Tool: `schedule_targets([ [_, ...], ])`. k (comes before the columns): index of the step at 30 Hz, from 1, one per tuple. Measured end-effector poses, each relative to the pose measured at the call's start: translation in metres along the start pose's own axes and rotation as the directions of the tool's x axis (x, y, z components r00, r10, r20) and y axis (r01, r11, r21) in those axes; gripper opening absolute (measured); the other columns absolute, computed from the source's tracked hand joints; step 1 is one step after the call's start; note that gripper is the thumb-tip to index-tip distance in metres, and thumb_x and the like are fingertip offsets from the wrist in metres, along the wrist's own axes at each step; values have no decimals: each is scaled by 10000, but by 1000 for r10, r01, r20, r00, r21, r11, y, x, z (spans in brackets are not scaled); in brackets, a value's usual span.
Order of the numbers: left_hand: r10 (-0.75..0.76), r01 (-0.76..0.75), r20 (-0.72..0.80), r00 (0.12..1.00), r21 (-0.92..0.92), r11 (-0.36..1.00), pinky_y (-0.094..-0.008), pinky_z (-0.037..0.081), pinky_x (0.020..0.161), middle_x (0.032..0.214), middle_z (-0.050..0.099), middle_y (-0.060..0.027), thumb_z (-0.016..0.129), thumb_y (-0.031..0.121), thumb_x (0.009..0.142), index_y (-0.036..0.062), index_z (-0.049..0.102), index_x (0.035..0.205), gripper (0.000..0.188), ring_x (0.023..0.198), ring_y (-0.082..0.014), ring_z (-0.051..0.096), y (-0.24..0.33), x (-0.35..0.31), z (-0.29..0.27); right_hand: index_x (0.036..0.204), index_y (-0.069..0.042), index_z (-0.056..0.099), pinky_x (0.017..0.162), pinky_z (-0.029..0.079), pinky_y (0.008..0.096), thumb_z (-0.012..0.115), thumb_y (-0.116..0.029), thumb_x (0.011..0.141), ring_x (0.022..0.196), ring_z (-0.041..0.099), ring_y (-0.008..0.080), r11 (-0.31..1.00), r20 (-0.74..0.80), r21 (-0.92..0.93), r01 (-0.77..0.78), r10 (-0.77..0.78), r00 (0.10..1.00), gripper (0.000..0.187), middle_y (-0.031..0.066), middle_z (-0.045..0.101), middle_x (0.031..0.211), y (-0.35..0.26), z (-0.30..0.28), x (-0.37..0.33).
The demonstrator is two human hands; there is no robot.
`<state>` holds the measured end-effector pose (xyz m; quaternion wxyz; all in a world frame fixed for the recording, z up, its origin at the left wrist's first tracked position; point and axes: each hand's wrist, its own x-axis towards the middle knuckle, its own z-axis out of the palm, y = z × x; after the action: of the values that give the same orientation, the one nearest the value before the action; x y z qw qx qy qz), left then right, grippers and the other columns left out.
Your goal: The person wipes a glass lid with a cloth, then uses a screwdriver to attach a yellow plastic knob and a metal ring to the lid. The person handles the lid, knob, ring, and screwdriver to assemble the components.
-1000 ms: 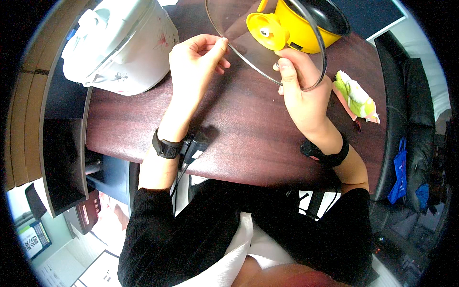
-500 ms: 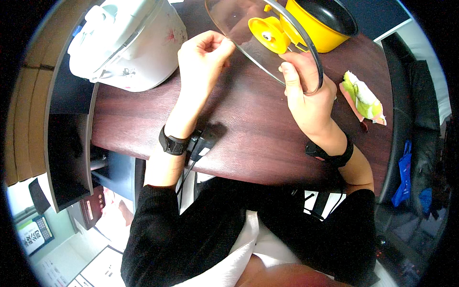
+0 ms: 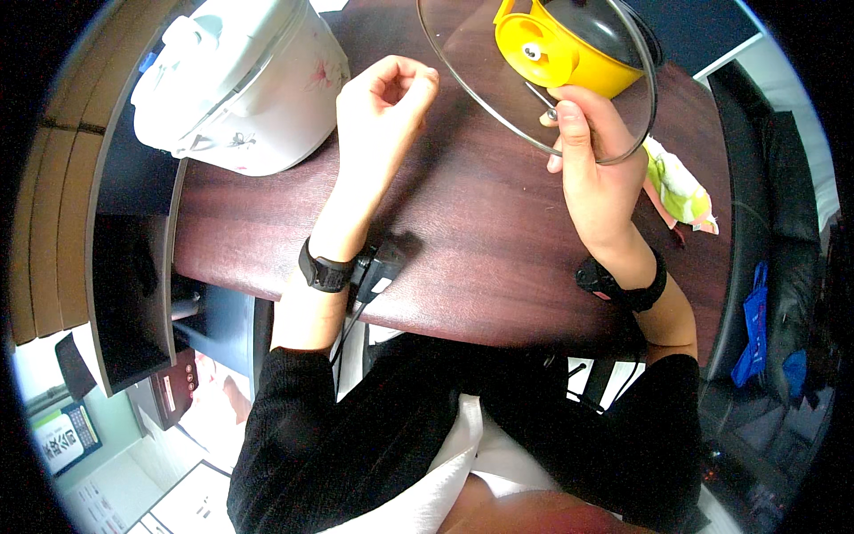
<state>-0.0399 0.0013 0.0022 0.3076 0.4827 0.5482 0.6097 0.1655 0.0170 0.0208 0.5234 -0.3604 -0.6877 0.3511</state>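
My right hand (image 3: 598, 169) is closed on the rim of a round glass lid (image 3: 480, 76), held tilted above the table. A yellow disc-shaped knob (image 3: 534, 53) with a metal centre sits near the lid's middle. By my right fingertips shows a thin metal rod with a round end (image 3: 551, 114); whether I grip it is unclear. My left hand (image 3: 387, 98) hovers left of the lid, apart from it, fingers curled and thumb pressed to them; anything inside is hidden. Behind the lid stands a yellow pot (image 3: 598, 73) with a dark inside.
A white rice cooker (image 3: 258, 98) stands at the left on the dark wooden table (image 3: 471, 249). At the right lies a green and white cloth (image 3: 680, 182). A black plug adapter (image 3: 378, 274) with a cord sits by the near edge. A black sofa (image 3: 783, 196) is beyond the right side.
My right hand has shifted right and slightly up with the lid and its knob, so the lid overlaps the pot more. My left hand has barely moved.
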Motion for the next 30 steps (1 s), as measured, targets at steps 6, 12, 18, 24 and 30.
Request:
schedule_targets([
  [6,5,-6,-30,1000,-25,1000,-185,430,447,688,625,-14,692,150,859,-16,668,901,172,515,-48,548,4,-3,1,1096,-8,627,522,441,188,549,-165,973,568,527,52,988,81,-120,94,-84,993,213,56,652,846,0,1,-3],
  [12,5,-9,-74,997,-62,998,-188,437,443,667,631,-27,693,138,849,-30,668,873,172,500,-61,563,4,-5,1,979,-29,649,595,491,319,638,-158,908,656,645,223,976,55,-176,128,-120,991,148,131,642,757,-8,5,-7],
  [18,-63,72,-147,987,53,996,-206,436,467,643,629,-27,683,104,777,-32,661,795,139,503,-73,561,3,-7,4,992,-34,602,576,497,339,662,-44,835,647,639,292,893,116,-257,369,-350,929,168,137,634,812,-4,12,-8],
  [24,44,17,-227,973,261,965,-259,490,589,622,638,-66,686,143,726,-39,663,735,184,591,-110,609,-6,1,-7,988,-59,607,534,508,356,669,-119,851,631,642,279,771,180,-367,521,-491,853,162,96,634,802,-13,29,-3],
  [30,102,-30,-226,969,302,953,-277,496,583,616,642,-92,672,157,729,-38,665,736,196,579,-126,617,-18,8,-17,1004,-56,608,504,488,340,678,-162,850,578,614,240,676,226,-418,607,-569,790,199,64,607,759,-7,37,2],
])
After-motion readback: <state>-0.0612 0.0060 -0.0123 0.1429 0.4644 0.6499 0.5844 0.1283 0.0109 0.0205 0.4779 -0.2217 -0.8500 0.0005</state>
